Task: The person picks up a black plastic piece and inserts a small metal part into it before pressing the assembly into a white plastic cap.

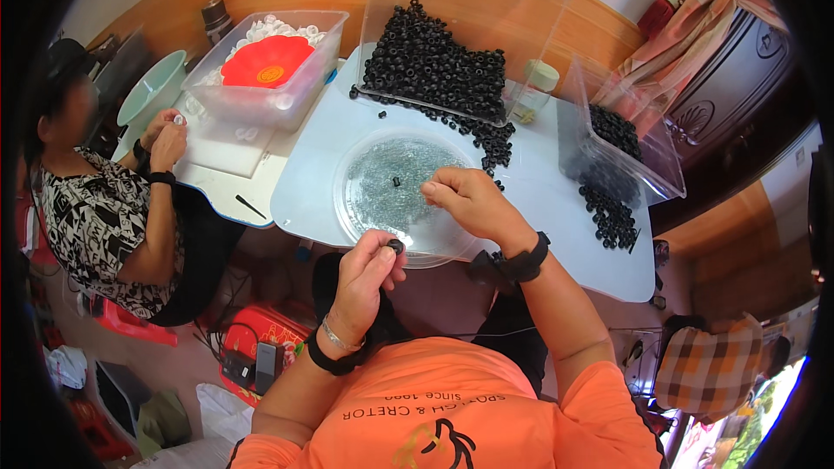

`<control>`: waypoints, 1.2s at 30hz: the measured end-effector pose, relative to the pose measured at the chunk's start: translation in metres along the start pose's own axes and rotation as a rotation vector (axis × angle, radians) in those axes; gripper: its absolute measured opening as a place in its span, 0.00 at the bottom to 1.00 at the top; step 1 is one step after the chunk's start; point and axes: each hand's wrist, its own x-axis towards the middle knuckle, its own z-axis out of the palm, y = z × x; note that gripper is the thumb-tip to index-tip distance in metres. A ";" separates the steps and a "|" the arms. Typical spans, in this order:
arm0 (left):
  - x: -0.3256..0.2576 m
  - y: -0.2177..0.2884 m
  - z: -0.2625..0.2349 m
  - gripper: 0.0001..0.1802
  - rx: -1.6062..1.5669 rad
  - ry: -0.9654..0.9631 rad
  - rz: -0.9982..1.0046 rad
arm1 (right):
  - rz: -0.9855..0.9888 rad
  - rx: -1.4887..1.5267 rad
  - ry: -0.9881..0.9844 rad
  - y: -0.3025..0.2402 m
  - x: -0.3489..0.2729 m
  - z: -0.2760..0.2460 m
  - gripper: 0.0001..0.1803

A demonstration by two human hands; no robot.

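Note:
My left hand [365,274] is closed round a small black ring-shaped part [395,246], pinched between thumb and fingers just off the near rim of a round clear tray [346,224]. Many tiny shiny pieces [382,161] cover the tray's bottom, and one small black part [396,181] lies among them. Over the right side of the tray is my right hand [469,200], thumb and fingers pressed together in a pinch. Whatever is between those fingertips is too small to make out.
A tipped clear bin [547,26] spills black parts [434,61] behind the tray. Another leaning bin [665,165] with black parts stands right. At left, a person [113,200] handles a white piece beside a tub [295,104] holding white parts and a red dish [269,61].

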 end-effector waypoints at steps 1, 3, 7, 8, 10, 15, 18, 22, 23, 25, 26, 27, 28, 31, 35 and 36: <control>0.002 0.002 0.001 0.13 0.039 -0.019 0.016 | 0.000 0.002 0.004 -0.001 -0.002 -0.002 0.16; 0.007 0.004 0.003 0.12 0.078 -0.046 0.031 | 0.049 0.215 -0.090 -0.008 -0.009 -0.004 0.19; 0.015 0.003 0.010 0.10 0.192 -0.087 0.229 | 0.027 0.296 -0.133 -0.013 -0.023 -0.005 0.20; 0.016 0.004 0.012 0.10 0.195 -0.092 0.227 | 0.008 0.305 -0.146 -0.018 -0.027 -0.004 0.20; 0.017 0.004 0.015 0.09 0.222 -0.122 0.310 | -0.010 0.316 -0.155 -0.024 -0.034 -0.006 0.20; 0.015 0.003 0.015 0.10 0.215 -0.151 0.139 | -0.015 0.262 -0.132 -0.033 -0.047 -0.014 0.18; 0.013 0.003 0.017 0.11 0.255 -0.181 0.132 | -0.051 0.138 -0.140 -0.036 -0.050 -0.017 0.17; 0.012 0.008 0.019 0.11 0.454 -0.211 0.299 | -0.052 0.071 -0.122 -0.039 -0.054 -0.016 0.17; 0.012 0.007 0.019 0.11 0.454 -0.215 0.298 | -0.107 0.061 -0.114 -0.036 -0.054 -0.012 0.18; 0.012 0.006 0.016 0.09 0.496 -0.237 0.329 | -0.161 0.050 -0.104 -0.032 -0.055 -0.011 0.19; 0.010 0.006 0.016 0.09 0.496 -0.237 0.329 | -0.091 0.116 -0.209 -0.030 -0.054 -0.013 0.19; 0.008 0.006 0.015 0.09 0.474 -0.250 0.317 | -0.022 0.181 -0.314 -0.029 -0.054 -0.013 0.19; 0.005 0.006 0.014 0.09 0.451 -0.263 0.306 | -0.021 0.180 -0.314 -0.029 -0.053 -0.012 0.19; -0.001 0.002 0.014 0.11 0.287 -0.244 0.318 | 0.144 0.506 -0.494 -0.025 -0.051 -0.006 0.20; -0.004 -0.005 0.009 0.13 0.149 -0.184 0.266 | -0.080 0.149 -0.281 -0.027 -0.030 -0.004 0.18; -0.003 -0.008 0.006 0.13 0.092 -0.149 0.227 | -0.176 -0.051 -0.079 -0.032 -0.020 -0.005 0.16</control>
